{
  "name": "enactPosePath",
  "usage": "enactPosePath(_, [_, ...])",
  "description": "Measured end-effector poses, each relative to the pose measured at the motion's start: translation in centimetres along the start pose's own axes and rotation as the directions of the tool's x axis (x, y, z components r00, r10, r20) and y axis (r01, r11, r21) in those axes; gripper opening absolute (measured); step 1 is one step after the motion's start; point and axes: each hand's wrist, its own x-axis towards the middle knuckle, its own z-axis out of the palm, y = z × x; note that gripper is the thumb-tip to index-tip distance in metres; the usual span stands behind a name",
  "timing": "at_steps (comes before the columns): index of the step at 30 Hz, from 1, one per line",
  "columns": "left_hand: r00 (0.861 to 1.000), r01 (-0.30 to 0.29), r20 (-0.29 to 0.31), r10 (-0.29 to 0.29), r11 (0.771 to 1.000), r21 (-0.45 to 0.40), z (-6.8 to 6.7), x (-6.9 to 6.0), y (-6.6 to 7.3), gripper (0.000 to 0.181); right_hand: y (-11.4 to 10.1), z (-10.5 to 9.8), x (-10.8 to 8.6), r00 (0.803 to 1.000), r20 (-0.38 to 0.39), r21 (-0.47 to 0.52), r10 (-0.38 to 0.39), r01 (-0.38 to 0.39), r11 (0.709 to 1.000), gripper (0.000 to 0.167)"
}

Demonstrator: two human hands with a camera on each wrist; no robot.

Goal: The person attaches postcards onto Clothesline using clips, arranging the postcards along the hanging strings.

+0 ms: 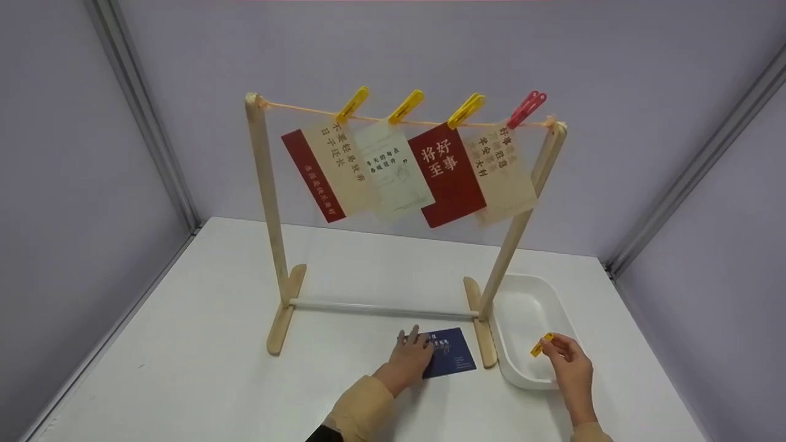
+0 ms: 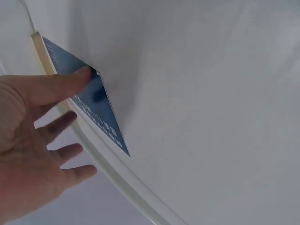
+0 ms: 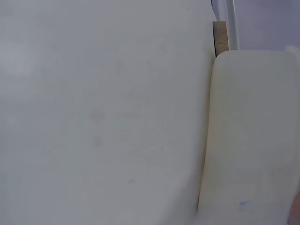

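My left hand lies at the left part of a dark blue card with light print, flat on the table. In the left wrist view the thumb touches the edge of the blue card, and the other fingers are loosely spread past its opposite side. A yellow clothespin is pinched between thumb and fingers of my right hand, over a white plastic tray. Only a sliver of the right hand shows at the right wrist view's edge.
A wooden frame carries a string. Several printed cards hang there, among them a red card, under yellow clothespins and one pink clothespin. A white crossbar joins the frame's feet, close beyond the left hand.
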Motion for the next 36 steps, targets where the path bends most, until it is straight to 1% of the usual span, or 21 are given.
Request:
enactPosePath(1, [0.999,0.037,0.013,-0.036,0.999,-0.013,-0.1,-0.1,-0.3,0.063,-0.1,0.0,0.0,1.000,0.003,0.003,-0.005,0.005,1.000,0.054])
enactPosePath(3, [0.992,0.113,0.058,-0.109,0.992,-0.063,-0.3,-0.3,-0.8,0.081,-0.3,-0.1,0.0,1.000,0.013,0.012,-0.017,0.016,1.000,0.053])
enactPosePath(5, [0.984,0.162,0.092,-0.153,0.982,-0.100,-0.5,-0.6,-1.2,0.095,-1.4,-0.5,-0.5,0.999,0.036,0.036,-0.014,0.012,0.999,0.051])
enactPosePath(7, [0.983,0.169,0.089,-0.158,0.977,-0.131,-0.5,-0.7,-1.7,0.101,-3.5,-1.0,-1.4,0.998,0.059,0.039,-0.026,0.024,0.999,0.050])
enactPosePath(10, [0.990,0.139,0.048,-0.132,0.969,-0.206,0.0,-0.4,-2.5,0.103,-6.9,-1.9,-3.2,0.996,0.085,0.062,-0.031,0.026,0.998,0.047])
enactPosePath(11, [0.992,0.125,0.027,-0.122,0.959,-0.255,0.2,-0.3,-2.8,0.103,-7.7,-2.0,-3.6,0.996,0.087,0.061,-0.032,0.027,0.998,0.046])
enactPosePath(13, [0.994,0.102,-0.006,-0.112,0.923,-0.371,0.6,-0.1,-3.5,0.105,-8.2,-2.1,-4.0,0.995,0.094,0.064,-0.034,0.028,0.998,0.046])
enactPosePath(14, [0.993,0.089,-0.027,-0.112,0.898,-0.430,0.8,-0.1,-3.8,0.106,-8.3,-2.1,-4.1,0.995,0.096,0.063,-0.024,0.018,0.998,0.045])
enactPosePath(16, [0.992,0.058,-0.063,-0.109,0.839,-0.541,1.1,0.0,-4.5,0.106,-8.3,-2.1,-4.2,0.995,0.099,0.055,-0.012,0.006,0.998,0.046])
enactPosePath(19, [0.989,0.003,-0.110,-0.099,0.758,-0.652,1.3,0.0,-5.5,0.104,-7.9,-2.0,-4.1,0.996,0.093,0.032,-0.013,0.010,0.999,0.047])
enactPosePath(21, [0.988,-0.029,-0.130,-0.089,0.707,-0.707,1.3,-0.1,-6.1,0.100,-7.0,-1.8,-3.5,0.997,0.079,0.029,-0.013,0.011,1.000,0.047])
enactPosePath(23, [0.988,-0.046,-0.130,-0.087,0.636,-0.771,1.3,-0.2,-6.5,0.096,-5.6,-1.5,-2.7,0.997,0.073,0.026,-0.031,0.029,0.999,0.046])
enactPosePath(24, [0.988,-0.042,-0.121,-0.092,0.597,-0.801,1.2,-0.2,-6.7,0.094,-4.6,-1.3,-2.2,0.997,0.069,0.021,-0.039,0.037,0.999,0.046])
enactPosePath(26, [0.989,-0.022,-0.095,-0.112,0.530,-0.848,1.2,-0.3,-7.0,0.092,-2.7,-0.8,-1.1,0.998,0.049,0.004,-0.042,0.042,0.999,0.045])
enactPosePath(28, [0.986,0.021,-0.056,-0.155,0.450,-0.893,1.1,-0.3,-7.1,0.090,-1.1,-0.4,-0.4,0.998,0.043,-0.026,-0.040,0.042,0.999,0.047])
enactPosePath(29, [0.982,0.049,-0.034,-0.188,0.417,-0.907,1.1,-0.3,-7.1,0.089,-0.6,-0.3,-0.1,0.998,0.045,-0.034,-0.032,0.033,0.999,0.048])
enactPosePath(30, [0.974,0.079,-0.011,-0.228,0.382,-0.921,1.1,-0.3,-7.0,0.087,0.0,-0.1,0.2,0.999,0.028,-0.058,-0.018,0.020,0.998,0.050])
enactPosePath(31, [0.961,0.114,0.016,-0.275,0.344,-0.932,1.0,-0.3,-7.0,0.085,0.2,-0.1,0.2,1.000,0.020,-0.067,-0.009,0.010,0.998,0.051])
enactPosePath(33, [0.928,0.175,0.072,-0.365,0.258,-0.950,0.8,-0.3,-6.9,0.079,0.0,-0.2,0.1,1.000,0.025,-0.067,0.000,0.002,0.998,0.051])
enactPosePath(35, [0.895,0.208,0.112,-0.431,0.181,-0.961,0.7,-0.2,-6.8,0.072,-1.3,-0.5,-0.5,0.999,0.034,-0.054,0.000,0.002,0.999,0.052])
enactPosePath(36, [0.884,0.212,0.125,-0.451,0.148,-0.966,0.7,-0.3,-6.8,0.068,-2.4,-0.8,-1.0,0.999,0.049,-0.040,-0.011,0.013,0.999,0.051])
